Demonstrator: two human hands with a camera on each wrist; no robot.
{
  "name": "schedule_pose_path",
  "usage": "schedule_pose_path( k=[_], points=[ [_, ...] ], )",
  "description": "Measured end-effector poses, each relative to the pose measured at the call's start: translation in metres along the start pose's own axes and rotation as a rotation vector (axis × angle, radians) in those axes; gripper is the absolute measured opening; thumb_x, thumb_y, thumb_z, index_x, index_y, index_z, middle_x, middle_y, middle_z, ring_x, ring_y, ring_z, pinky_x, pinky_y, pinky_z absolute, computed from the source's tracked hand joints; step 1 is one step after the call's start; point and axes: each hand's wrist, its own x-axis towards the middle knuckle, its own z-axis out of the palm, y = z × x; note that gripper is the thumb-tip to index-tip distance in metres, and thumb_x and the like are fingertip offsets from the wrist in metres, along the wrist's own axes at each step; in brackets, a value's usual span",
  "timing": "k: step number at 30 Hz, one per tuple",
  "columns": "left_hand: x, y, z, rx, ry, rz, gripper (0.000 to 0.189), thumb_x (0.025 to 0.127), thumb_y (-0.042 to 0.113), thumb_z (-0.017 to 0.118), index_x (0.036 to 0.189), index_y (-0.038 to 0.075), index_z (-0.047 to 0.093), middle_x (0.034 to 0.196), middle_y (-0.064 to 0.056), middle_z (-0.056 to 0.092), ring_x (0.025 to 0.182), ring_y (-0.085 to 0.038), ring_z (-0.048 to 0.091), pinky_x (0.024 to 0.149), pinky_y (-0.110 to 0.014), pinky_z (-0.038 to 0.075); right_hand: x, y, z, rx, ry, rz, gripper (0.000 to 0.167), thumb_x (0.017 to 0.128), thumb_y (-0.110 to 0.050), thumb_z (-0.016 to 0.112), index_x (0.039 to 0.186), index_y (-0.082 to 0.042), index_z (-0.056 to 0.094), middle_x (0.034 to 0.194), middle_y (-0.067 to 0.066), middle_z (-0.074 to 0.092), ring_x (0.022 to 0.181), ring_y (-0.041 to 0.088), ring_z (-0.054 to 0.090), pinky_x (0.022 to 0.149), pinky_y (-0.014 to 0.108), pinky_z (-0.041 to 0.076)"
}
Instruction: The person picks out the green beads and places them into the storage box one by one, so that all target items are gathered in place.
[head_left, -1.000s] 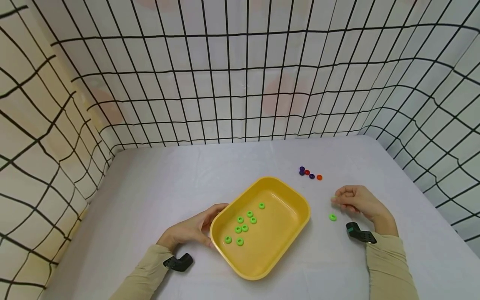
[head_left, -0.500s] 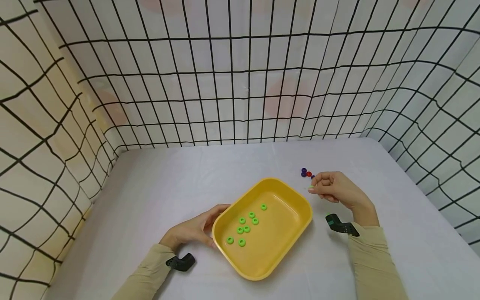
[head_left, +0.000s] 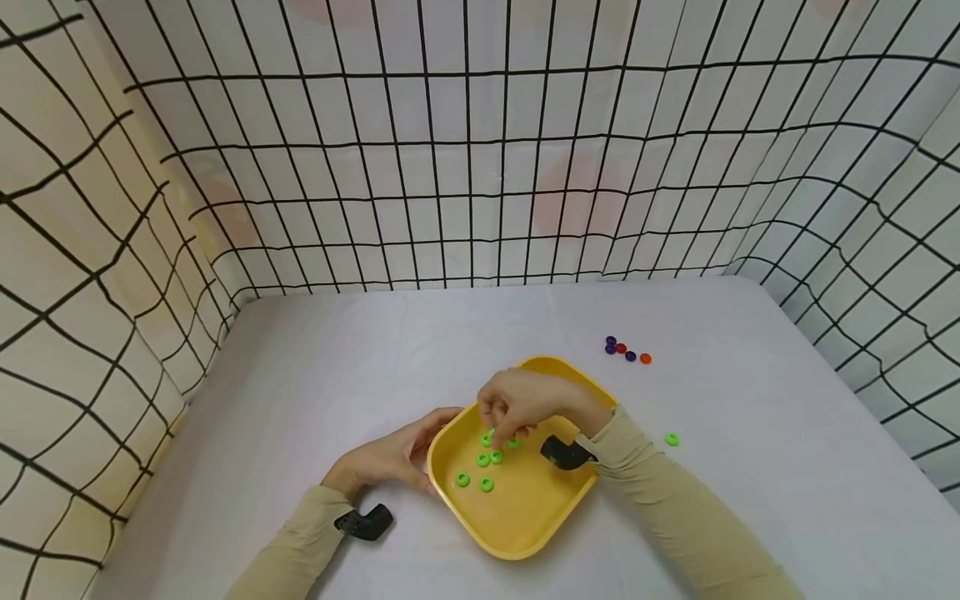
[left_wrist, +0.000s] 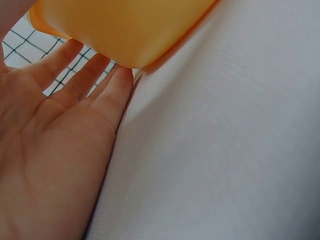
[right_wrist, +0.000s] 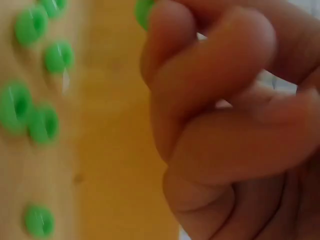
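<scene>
A yellow tray [head_left: 525, 546] with rounded corners stands at an angle on the table, several green ring-shaped beads [head_left: 487, 483] lying loose on its floor. My left hand [head_left: 386, 457] holds the tray's left end, its fingers and thumb against the outer wall; fingertips [left_wrist: 120, 80] show at that wall in the left wrist view. Over the tray, my right hand [head_left: 521, 400] points down among the beads. Its thumb and forefinger pinch a green bead [right_wrist: 143, 12], mostly hidden behind a fingertip in the right wrist view. The other fingers are curled in.
One green bead [head_left: 672, 438] lies on the white tablecloth right of the tray. Farther back are several small pieces, dark purple, one red [head_left: 621, 348] and one orange [head_left: 646, 358]. A black wire grid [head_left: 480, 142] encloses the back and sides.
My right hand has carried the pinched green bead left, from the right side of the table past the small coloured pieces to over the tray. The left hand stays at the tray.
</scene>
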Motion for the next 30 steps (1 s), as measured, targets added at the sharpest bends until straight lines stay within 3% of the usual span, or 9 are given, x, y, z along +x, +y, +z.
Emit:
schedule_pose_path(
  k=[4, 7, 13, 23, 30],
  points=[
    [0.001, 0.002, 0.0, 0.003, -0.003, -0.004, 0.099, 0.076, 0.026, 0.085, 0.154, 0.015, 0.025, 0.159, -0.007, 0.031, 0.143, -0.02, 0.031, 0.117, -0.033, 0.021, 0.014, -0.007, 0.016, -0.116, -0.173, 0.018, 0.016, 0.081, -0.002, 0.078, 0.081, -0.004, 0.063, 0.052, -0.003, 0.054, 0.041, 0.008, 0.047, 0.043, 0.017, 0.039],
    [0.002, 0.003, 0.0, 0.009, -0.002, -0.004, 0.099, 0.076, 0.029, 0.085, 0.154, 0.016, 0.025, 0.159, -0.005, 0.031, 0.143, -0.019, 0.029, 0.117, -0.035, 0.018, 0.019, -0.008, 0.023, -0.205, -0.263, 0.054, 0.02, 0.08, -0.001, 0.079, 0.076, -0.009, 0.061, 0.051, -0.005, 0.054, 0.04, 0.007, 0.048, 0.043, 0.017, 0.042],
    [0.002, 0.001, 0.0, 0.008, -0.006, 0.002, 0.099, 0.077, 0.03, 0.085, 0.154, 0.017, 0.025, 0.158, -0.005, 0.032, 0.142, -0.019, 0.031, 0.117, -0.036, 0.019, 0.02, -0.008, 0.029, -0.244, -0.348, 0.109, 0.022, 0.082, 0.001, 0.077, 0.073, -0.012, 0.061, 0.052, 0.0, 0.056, 0.042, 0.007, 0.05, 0.044, 0.018, 0.043],
    [-0.001, 0.003, -0.001, -0.007, 0.002, -0.017, 0.099, 0.076, 0.028, 0.086, 0.154, 0.018, 0.026, 0.158, -0.005, 0.032, 0.143, -0.019, 0.03, 0.117, -0.038, 0.019, 0.017, -0.007, 0.024, -0.208, -0.265, 0.073, 0.015, 0.09, -0.003, 0.067, 0.078, -0.009, 0.063, 0.061, 0.008, 0.062, 0.041, 0.009, 0.052, 0.043, 0.02, 0.046],
    [0.001, 0.003, 0.0, -0.009, -0.005, -0.014, 0.1, 0.076, 0.03, 0.086, 0.154, 0.018, 0.025, 0.157, -0.005, 0.033, 0.141, -0.02, 0.032, 0.117, -0.038, 0.02, 0.004, -0.004, 0.009, -0.108, -0.165, -0.003, 0.013, 0.094, -0.007, 0.064, 0.081, -0.009, 0.062, 0.058, 0.002, 0.056, 0.042, 0.007, 0.047, 0.043, 0.019, 0.041]
  ],
)
